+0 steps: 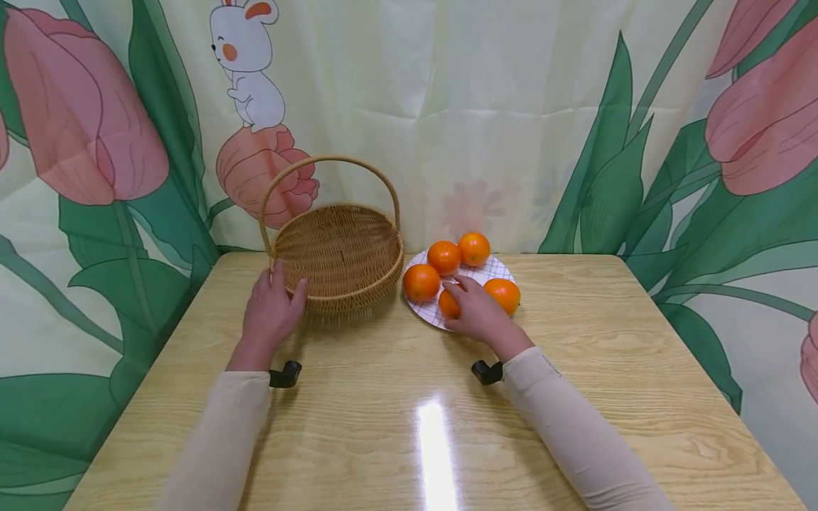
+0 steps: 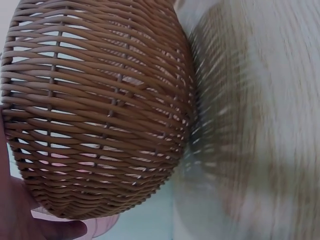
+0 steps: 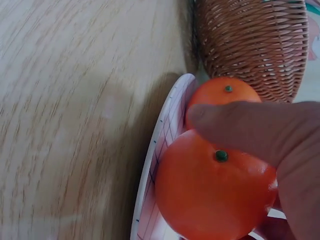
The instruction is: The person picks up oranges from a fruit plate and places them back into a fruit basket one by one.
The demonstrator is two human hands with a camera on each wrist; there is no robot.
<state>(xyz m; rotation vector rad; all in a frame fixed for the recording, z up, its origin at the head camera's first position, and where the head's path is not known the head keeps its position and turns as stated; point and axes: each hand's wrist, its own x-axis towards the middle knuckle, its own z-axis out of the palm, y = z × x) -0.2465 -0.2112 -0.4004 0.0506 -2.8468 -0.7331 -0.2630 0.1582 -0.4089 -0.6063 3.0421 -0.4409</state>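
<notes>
A round wicker basket [image 1: 341, 245] with a tall arched handle stands at the back left of the table. My left hand [image 1: 271, 309] is at its left front side, index finger straight along the rim and thumb spread; in the left wrist view the thumb [image 2: 60, 229] lies along the woven wall. Several oranges lie on a white checked plate [image 1: 424, 312] right of the basket. My right hand [image 1: 479, 312] grips the front orange [image 3: 215, 185], thumb across it, the other fingers mostly hidden. Another orange [image 3: 225, 92] sits just beyond it.
On the plate are also a left orange [image 1: 421, 283], two rear oranges [image 1: 444, 257] and a right orange [image 1: 503, 294]. A patterned curtain [image 1: 511, 142] hangs behind the wooden table [image 1: 358, 426]. Black wrist-camera mounts [image 1: 285, 374] sit at both wrists.
</notes>
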